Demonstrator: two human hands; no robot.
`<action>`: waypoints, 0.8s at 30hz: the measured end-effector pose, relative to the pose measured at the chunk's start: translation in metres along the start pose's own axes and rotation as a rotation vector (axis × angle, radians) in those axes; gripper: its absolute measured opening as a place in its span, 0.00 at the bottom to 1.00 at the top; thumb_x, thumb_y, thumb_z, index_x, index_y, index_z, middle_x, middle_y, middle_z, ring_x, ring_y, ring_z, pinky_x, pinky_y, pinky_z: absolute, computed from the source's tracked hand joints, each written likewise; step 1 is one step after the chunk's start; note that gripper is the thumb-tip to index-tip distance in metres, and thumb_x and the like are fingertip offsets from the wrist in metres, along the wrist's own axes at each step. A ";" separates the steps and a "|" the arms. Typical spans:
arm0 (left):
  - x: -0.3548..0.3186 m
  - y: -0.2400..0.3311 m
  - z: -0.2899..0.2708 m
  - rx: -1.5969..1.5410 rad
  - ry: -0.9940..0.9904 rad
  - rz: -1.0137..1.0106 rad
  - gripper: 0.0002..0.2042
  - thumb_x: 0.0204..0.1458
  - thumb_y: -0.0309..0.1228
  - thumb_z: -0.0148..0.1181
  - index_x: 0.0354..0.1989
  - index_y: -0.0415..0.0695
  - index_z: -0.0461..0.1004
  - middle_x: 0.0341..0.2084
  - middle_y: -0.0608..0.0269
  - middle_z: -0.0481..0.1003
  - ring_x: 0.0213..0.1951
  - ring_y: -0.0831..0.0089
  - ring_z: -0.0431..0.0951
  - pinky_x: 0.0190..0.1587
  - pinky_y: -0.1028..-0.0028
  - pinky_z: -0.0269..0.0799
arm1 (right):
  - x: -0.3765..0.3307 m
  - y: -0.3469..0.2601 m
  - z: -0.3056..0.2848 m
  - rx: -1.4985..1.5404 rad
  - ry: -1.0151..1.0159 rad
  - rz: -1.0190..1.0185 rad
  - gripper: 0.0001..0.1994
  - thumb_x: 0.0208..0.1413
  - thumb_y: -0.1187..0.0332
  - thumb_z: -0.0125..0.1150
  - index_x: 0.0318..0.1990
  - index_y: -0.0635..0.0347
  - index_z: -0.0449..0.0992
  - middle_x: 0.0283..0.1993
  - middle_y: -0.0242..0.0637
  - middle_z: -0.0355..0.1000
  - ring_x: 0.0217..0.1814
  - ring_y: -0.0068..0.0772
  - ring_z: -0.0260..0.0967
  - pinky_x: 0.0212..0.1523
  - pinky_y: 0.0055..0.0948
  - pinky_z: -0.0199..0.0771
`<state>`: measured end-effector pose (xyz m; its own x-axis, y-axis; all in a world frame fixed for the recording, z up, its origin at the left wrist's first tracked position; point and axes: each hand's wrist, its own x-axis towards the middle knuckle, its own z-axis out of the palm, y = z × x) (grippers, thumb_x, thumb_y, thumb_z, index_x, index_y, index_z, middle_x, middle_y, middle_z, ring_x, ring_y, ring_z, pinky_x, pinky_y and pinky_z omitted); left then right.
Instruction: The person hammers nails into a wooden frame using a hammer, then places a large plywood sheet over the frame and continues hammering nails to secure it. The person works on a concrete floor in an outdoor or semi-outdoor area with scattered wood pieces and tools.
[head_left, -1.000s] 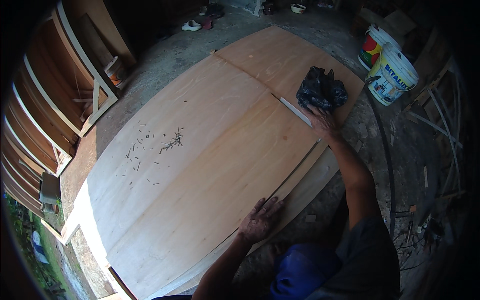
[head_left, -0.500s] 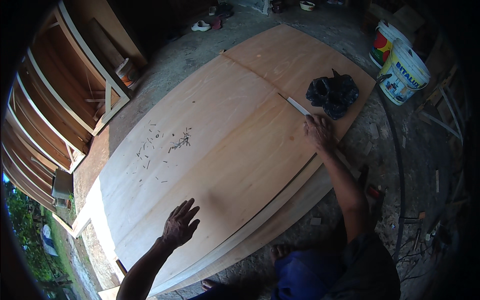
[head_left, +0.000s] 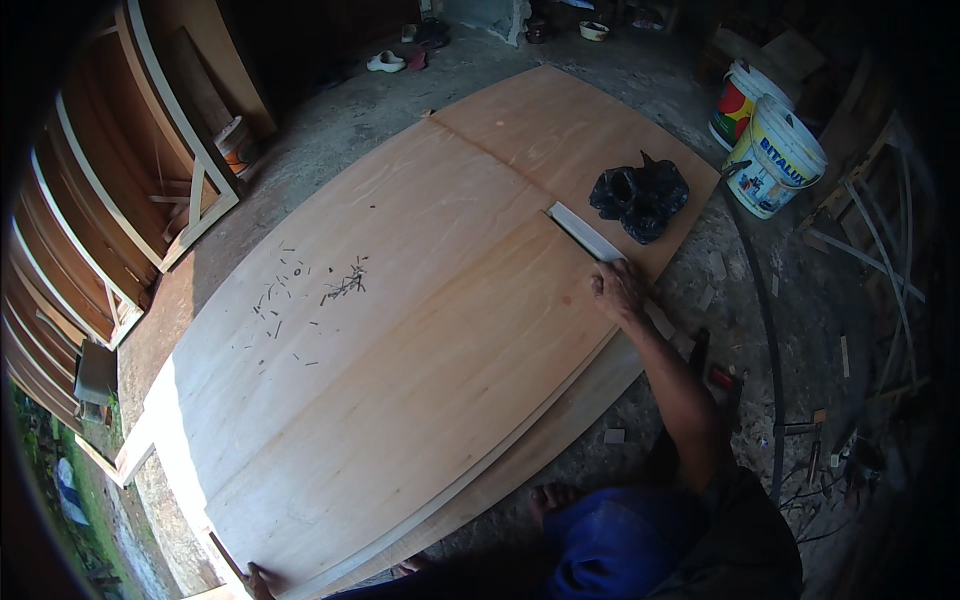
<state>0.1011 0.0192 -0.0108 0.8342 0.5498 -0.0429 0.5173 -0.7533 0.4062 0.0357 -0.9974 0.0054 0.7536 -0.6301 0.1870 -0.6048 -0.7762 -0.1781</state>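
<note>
A large pale plywood sheet (head_left: 400,330) lies on the floor on top of other sheets. My right hand (head_left: 618,290) presses down on the near end of a flat metal ruler (head_left: 583,232) that lies across the sheet's right edge. My left hand (head_left: 256,580) reaches far left to the sheet's lower-left corner. Only its fingers show at the picture's lower edge, touching the corner, and their grip is unclear. Small nails or chips (head_left: 345,282) are scattered on the sheet's left part.
A crumpled black plastic bag (head_left: 640,197) sits on the far sheet near the ruler. Two paint buckets (head_left: 775,155) stand at the right. Wooden frames (head_left: 120,210) lean at the left. Tools and scraps (head_left: 715,375) lie on the concrete by my right arm. My bare foot (head_left: 552,497) is near the sheet's edge.
My left hand moved from the sheet's near edge, lifted over the wood, then went down to the lower-left corner. My right hand stayed on the ruler.
</note>
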 end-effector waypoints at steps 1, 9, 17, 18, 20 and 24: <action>-0.002 0.000 0.009 0.011 0.009 -0.010 0.27 0.64 0.47 0.57 0.61 0.35 0.71 0.49 0.44 0.79 0.48 0.51 0.79 0.49 0.54 0.74 | 0.002 0.002 -0.001 -0.062 -0.001 0.002 0.15 0.60 0.61 0.60 0.53 0.50 0.76 0.54 0.46 0.69 0.59 0.53 0.67 0.59 0.51 0.69; -0.002 -0.001 0.030 0.067 0.033 -0.039 0.27 0.64 0.47 0.56 0.60 0.35 0.72 0.47 0.44 0.79 0.47 0.51 0.79 0.48 0.54 0.74 | 0.049 -0.024 0.004 0.053 -0.090 0.121 0.22 0.62 0.52 0.59 0.60 0.47 0.72 0.63 0.45 0.68 0.67 0.51 0.63 0.71 0.48 0.58; -0.005 -0.004 0.026 0.107 0.063 -0.062 0.26 0.64 0.48 0.56 0.58 0.35 0.72 0.46 0.44 0.80 0.46 0.52 0.79 0.47 0.54 0.74 | 0.046 -0.024 -0.019 -0.089 -0.086 0.201 0.28 0.65 0.46 0.54 0.68 0.45 0.69 0.68 0.43 0.64 0.70 0.53 0.58 0.72 0.47 0.57; -0.007 -0.003 0.028 0.109 0.063 -0.067 0.26 0.64 0.48 0.56 0.58 0.35 0.73 0.45 0.45 0.80 0.46 0.52 0.79 0.47 0.54 0.74 | 0.045 -0.023 -0.018 -0.077 -0.093 0.193 0.28 0.65 0.46 0.53 0.68 0.45 0.68 0.68 0.42 0.64 0.70 0.53 0.58 0.71 0.48 0.57; -0.010 -0.001 0.028 0.119 0.068 -0.074 0.26 0.64 0.48 0.55 0.58 0.35 0.73 0.45 0.45 0.80 0.46 0.52 0.79 0.47 0.55 0.74 | 0.044 -0.023 -0.013 -0.050 -0.104 0.175 0.28 0.65 0.46 0.53 0.69 0.45 0.68 0.68 0.40 0.63 0.70 0.52 0.58 0.70 0.50 0.58; -0.013 0.011 0.038 0.129 0.063 -0.072 0.26 0.64 0.48 0.55 0.57 0.35 0.73 0.44 0.45 0.80 0.45 0.52 0.79 0.47 0.55 0.74 | 0.055 -0.024 -0.001 -0.050 -0.040 0.162 0.26 0.64 0.47 0.52 0.66 0.45 0.68 0.64 0.38 0.64 0.67 0.51 0.59 0.65 0.56 0.60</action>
<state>0.1030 -0.0101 -0.0407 0.7828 0.6223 -0.0085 0.5987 -0.7493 0.2829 0.0911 -1.0136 0.0206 0.6542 -0.7466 0.1206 -0.7306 -0.6651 -0.1544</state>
